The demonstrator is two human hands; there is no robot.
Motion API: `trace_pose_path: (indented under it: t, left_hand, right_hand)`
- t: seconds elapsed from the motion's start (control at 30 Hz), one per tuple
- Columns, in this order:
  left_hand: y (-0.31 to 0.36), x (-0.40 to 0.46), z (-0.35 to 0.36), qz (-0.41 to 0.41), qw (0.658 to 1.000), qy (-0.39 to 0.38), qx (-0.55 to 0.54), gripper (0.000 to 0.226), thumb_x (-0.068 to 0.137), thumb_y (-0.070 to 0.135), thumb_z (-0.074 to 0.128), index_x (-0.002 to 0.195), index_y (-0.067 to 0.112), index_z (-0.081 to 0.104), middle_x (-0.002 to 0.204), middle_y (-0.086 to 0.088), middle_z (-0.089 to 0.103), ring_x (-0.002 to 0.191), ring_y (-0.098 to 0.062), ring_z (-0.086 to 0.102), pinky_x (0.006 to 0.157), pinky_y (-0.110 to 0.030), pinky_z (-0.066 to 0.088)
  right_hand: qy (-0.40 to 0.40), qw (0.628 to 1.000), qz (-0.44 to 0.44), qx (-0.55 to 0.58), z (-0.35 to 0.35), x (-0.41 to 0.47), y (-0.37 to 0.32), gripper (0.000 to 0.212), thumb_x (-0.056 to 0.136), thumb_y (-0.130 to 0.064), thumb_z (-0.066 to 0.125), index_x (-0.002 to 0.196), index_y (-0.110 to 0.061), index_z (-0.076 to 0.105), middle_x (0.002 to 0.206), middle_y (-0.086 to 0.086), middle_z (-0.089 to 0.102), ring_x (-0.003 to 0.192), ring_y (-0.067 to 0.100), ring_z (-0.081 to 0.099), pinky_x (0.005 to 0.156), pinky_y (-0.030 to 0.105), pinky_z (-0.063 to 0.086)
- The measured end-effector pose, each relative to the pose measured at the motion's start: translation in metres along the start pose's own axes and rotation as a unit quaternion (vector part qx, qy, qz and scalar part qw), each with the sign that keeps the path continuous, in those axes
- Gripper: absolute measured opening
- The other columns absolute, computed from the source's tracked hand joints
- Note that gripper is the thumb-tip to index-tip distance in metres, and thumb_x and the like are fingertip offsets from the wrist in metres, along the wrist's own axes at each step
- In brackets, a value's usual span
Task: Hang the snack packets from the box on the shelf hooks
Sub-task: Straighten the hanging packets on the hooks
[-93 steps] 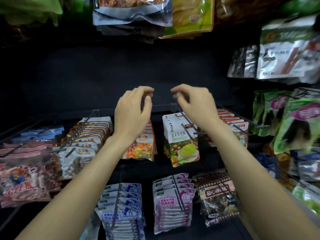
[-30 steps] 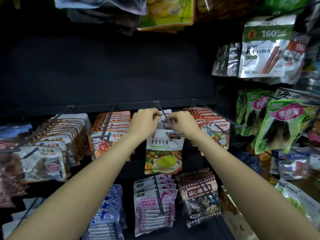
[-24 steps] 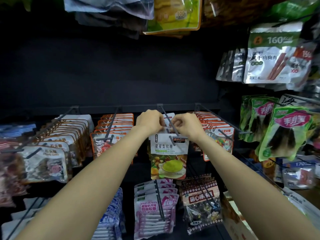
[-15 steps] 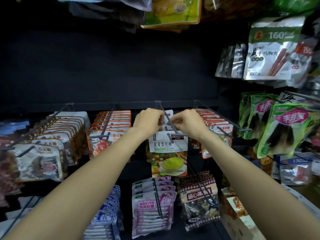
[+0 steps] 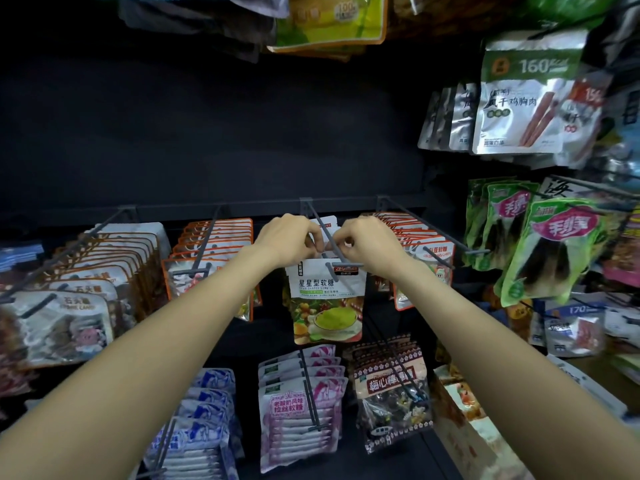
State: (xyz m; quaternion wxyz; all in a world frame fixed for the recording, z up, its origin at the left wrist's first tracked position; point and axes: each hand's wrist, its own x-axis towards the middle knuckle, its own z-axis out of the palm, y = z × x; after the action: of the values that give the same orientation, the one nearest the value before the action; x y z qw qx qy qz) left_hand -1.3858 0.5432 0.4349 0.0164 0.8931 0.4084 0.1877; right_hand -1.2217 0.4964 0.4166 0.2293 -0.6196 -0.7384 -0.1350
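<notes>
Pinching hanging snack packet (image 5: 327, 299): left hand (image 5: 287, 239), right hand (image 5: 370, 242).

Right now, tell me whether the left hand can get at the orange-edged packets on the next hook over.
Probably yes. The left hand is busy at the star-candy packet, but the orange-edged packets hang just to its left with nothing between.

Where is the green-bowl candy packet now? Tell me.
In the head view, the candy packet hangs on the middle hook, just below both hands, between the orange-edged packets on its left and right.
</notes>
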Motion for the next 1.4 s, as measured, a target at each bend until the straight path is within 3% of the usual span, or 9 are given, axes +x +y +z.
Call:
trace_pose_path:
  t: [0.1, 0.2, 0.3, 0.47, 0.67, 0.83, 0.97, 1.3, 1.4]
  left_hand:
    - [-0.002, -0.001, -0.001, -0.006, 1.0, 0.012, -0.015, 0.004, 0.081, 0.03, 0.072, 0.083, 0.031, 0.069, 0.082, 0.014, 0.064, 0.087, -0.01, 0.063, 0.078, -0.03, 0.049]
    - [-0.002, -0.001, -0.001, -0.014, 1.0, 0.006, -0.018, 0.004, 0.079, 0.033, 0.073, 0.082, 0.032, 0.07, 0.083, 0.014, 0.066, 0.088, -0.011, 0.063, 0.079, -0.032, 0.051]
    - [-0.004, 0.0, -0.006, -0.02, 0.999, 0.009, -0.03, 0.007, 0.084, 0.038, 0.067, 0.086, 0.033, 0.071, 0.09, 0.011, 0.068, 0.092, -0.013, 0.063, 0.081, -0.035, 0.051]
    - [-0.004, 0.015, -0.01, -0.098, 0.984, 0.15, -0.011, 0.018, 0.094, 0.027, 0.051, 0.102, 0.032, 0.067, 0.108, 0.003, 0.068, 0.104, -0.025, 0.06, 0.08, -0.034, 0.046]
    - [0.0, 0.022, 0.013, -0.109, 0.993, 0.036, 0.009, 0.03, 0.097, 0.028, 0.043, 0.119, 0.028, 0.063, 0.121, -0.004, 0.063, 0.11, -0.03, 0.057, 0.08, -0.034, 0.044]
    - [-0.001, 0.013, 0.019, -0.098, 0.994, 0.034, 0.015, 0.034, 0.097, 0.027, 0.041, 0.124, 0.029, 0.061, 0.123, -0.003, 0.063, 0.111, -0.028, 0.057, 0.085, -0.035, 0.046]
    - [-0.003, 0.014, 0.023, -0.085, 0.996, 0.016, -0.001, 0.037, 0.098, 0.024, 0.038, 0.128, 0.032, 0.057, 0.124, -0.005, 0.062, 0.111, -0.027, 0.056, 0.085, -0.034, 0.047]
    - [-0.007, 0.003, 0.029, -0.044, 0.999, 0.012, 0.03, 0.041, 0.102, 0.028, 0.028, 0.137, 0.024, 0.049, 0.145, -0.001, 0.046, 0.13, -0.025, 0.042, 0.106, -0.043, 0.034]
    - [-0.006, 0.0, 0.028, -0.044, 0.998, 0.018, 0.034, 0.041, 0.101, 0.028, 0.029, 0.133, 0.023, 0.053, 0.142, -0.002, 0.049, 0.129, -0.025, 0.044, 0.104, -0.039, 0.035]
  right_hand:
    - [-0.031, 0.999, 0.024, 0.037, -0.001, 0.002, -0.001, 0.022, 0.087, -0.017, 0.059, 0.099, -0.025, 0.076, 0.078, -0.007, 0.066, 0.072, 0.015, 0.055, 0.061, 0.028, 0.039]
    - [-0.065, 0.993, 0.04, 0.093, 0.001, 0.004, 0.001, 0.018, 0.087, -0.023, 0.064, 0.101, -0.023, 0.075, 0.086, -0.003, 0.071, 0.079, 0.015, 0.062, 0.07, 0.032, 0.052]
    - [-0.045, 0.99, 0.049, 0.121, 0.001, 0.005, 0.006, 0.017, 0.087, -0.024, 0.063, 0.099, -0.025, 0.075, 0.087, -0.006, 0.071, 0.084, 0.014, 0.064, 0.078, 0.036, 0.054]
    - [0.019, 0.988, 0.077, 0.134, -0.006, 0.024, 0.018, 0.021, 0.091, -0.017, 0.057, 0.103, -0.024, 0.073, 0.104, -0.003, 0.071, 0.09, 0.011, 0.062, 0.081, 0.03, 0.05]
    - [-0.097, 0.99, 0.052, 0.084, 0.003, 0.048, 0.018, 0.018, 0.089, -0.019, 0.064, 0.104, -0.023, 0.074, 0.111, -0.003, 0.069, 0.095, 0.011, 0.059, 0.078, 0.023, 0.043]
    - [-0.078, 0.995, 0.044, 0.048, 0.006, 0.05, 0.013, 0.017, 0.087, -0.022, 0.067, 0.102, -0.026, 0.074, 0.103, -0.004, 0.069, 0.082, 0.01, 0.053, 0.071, 0.026, 0.04]
    - [-0.056, 0.998, 0.025, 0.008, 0.008, 0.044, 0.007, 0.025, 0.089, -0.015, 0.058, 0.104, -0.029, 0.074, 0.099, 0.001, 0.068, 0.089, 0.024, 0.061, 0.068, 0.028, 0.038]
    - [-0.057, 0.996, 0.019, 0.059, 0.01, 0.038, 0.011, 0.029, 0.088, -0.009, 0.056, 0.097, -0.027, 0.076, 0.104, 0.001, 0.068, 0.085, 0.024, 0.063, 0.077, 0.039, 0.053]
    - [-0.063, 0.995, 0.029, 0.075, 0.008, 0.039, 0.014, 0.026, 0.088, -0.01, 0.058, 0.095, -0.026, 0.077, 0.101, 0.0, 0.07, 0.085, 0.019, 0.061, 0.077, 0.032, 0.051]
